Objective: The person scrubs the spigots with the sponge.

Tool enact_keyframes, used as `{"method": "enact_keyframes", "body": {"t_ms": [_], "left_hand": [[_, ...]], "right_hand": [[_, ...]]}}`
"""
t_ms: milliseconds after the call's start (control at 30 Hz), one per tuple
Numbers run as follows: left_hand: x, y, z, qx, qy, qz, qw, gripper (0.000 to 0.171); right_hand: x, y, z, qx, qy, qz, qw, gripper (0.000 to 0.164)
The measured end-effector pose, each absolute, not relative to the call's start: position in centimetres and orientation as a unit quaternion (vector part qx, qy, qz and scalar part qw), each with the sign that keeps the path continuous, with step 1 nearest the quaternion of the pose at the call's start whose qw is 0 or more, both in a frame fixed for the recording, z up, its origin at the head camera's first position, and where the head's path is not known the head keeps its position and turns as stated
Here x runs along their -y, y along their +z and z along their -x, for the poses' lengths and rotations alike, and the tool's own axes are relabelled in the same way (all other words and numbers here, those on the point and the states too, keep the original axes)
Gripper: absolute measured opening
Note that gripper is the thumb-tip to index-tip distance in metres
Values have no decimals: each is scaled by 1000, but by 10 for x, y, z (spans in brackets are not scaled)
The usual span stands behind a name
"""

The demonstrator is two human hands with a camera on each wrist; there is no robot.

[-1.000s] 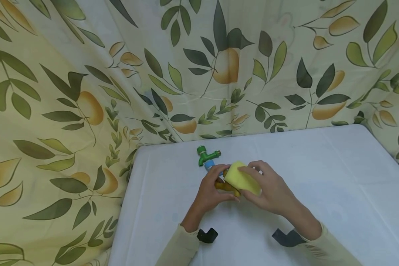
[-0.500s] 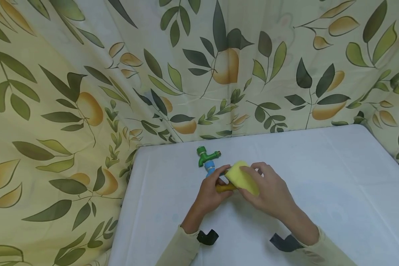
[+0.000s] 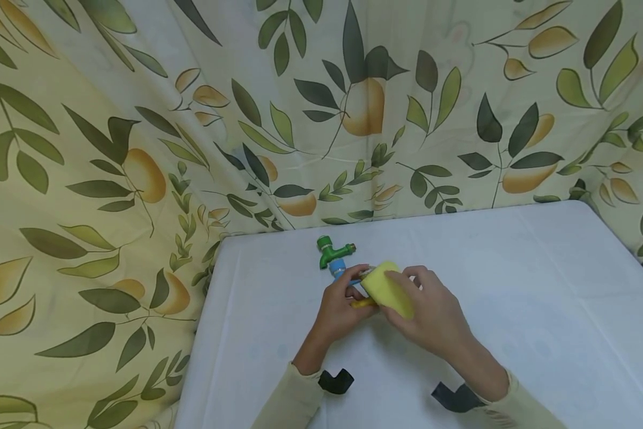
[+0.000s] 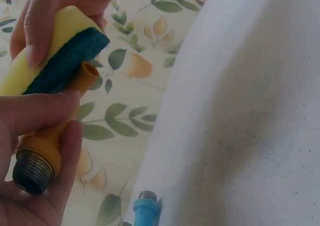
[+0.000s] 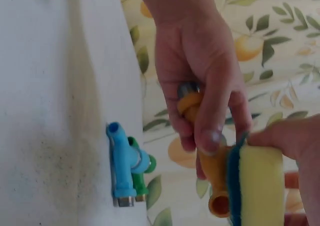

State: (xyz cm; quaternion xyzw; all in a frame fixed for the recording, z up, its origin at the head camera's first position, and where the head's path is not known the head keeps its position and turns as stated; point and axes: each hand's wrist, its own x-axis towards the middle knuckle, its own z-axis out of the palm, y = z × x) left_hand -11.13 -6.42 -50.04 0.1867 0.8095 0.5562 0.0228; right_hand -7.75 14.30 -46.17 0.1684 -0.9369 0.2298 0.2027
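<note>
My left hand (image 3: 338, 307) grips a yellow-orange plastic tap (image 5: 215, 171) between thumb and fingers. Its threaded metal end (image 4: 32, 172) points out past the palm in the left wrist view. A yellow sponge (image 3: 388, 289) is held by my right hand (image 3: 436, 310), fingers on one side and thumb on the other. The sponge's dark green scouring side (image 4: 70, 61) lies against the tap's body near the spout. In the head view, the sponge and fingers cover most of the tap.
Beyond my left hand, a blue tap (image 5: 122, 161) and a green tap (image 3: 332, 253) lie close together on the white-covered table (image 3: 541, 286). A leaf-and-fruit patterned curtain (image 3: 219, 119) hangs along the table's back and left sides.
The orange tap has turned in my left hand, showing less of its body in the head view. My right hand has shifted slightly toward the left with the sponge.
</note>
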Motion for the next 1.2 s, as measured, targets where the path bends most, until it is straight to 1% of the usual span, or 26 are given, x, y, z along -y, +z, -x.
{"method": "enact_keyframes", "body": {"t_ms": [200,300,367,500,567,667,767,900,1067,1200], "left_hand": [[64,-500,112,-803,567,-180,39,77],[68,-500,114,-788,580,-196,62,79],[73,-501,116,-758,609,-212,93,82],[83,-503,120,-664,682,-245,185,92],[88,-503,121,-623,704,-259,223,98],[92,-503,121,-587,716,-282,252,101],[94,-503,121,-564,724,-296,263,101],[92,-504,120,-554,732,-295,265,104],[88,-507,120,-542,752,-286,243,109],[85,-508,121,-526,775,-269,226,111]], "right_hand": [[-142,-462,79,936,234,-161,207,62],[-143,-461,80,932,237,-170,214,62],[-145,-462,81,931,238,-166,222,62],[-149,-462,82,929,246,-165,224,61],[-150,-460,82,928,250,-163,222,61],[-150,-459,82,927,259,-161,216,61],[-150,-460,81,928,269,-156,206,60],[-152,-459,81,926,279,-171,189,62],[-151,-459,82,924,293,-168,177,62],[-148,-458,79,926,312,-155,145,63]]}}
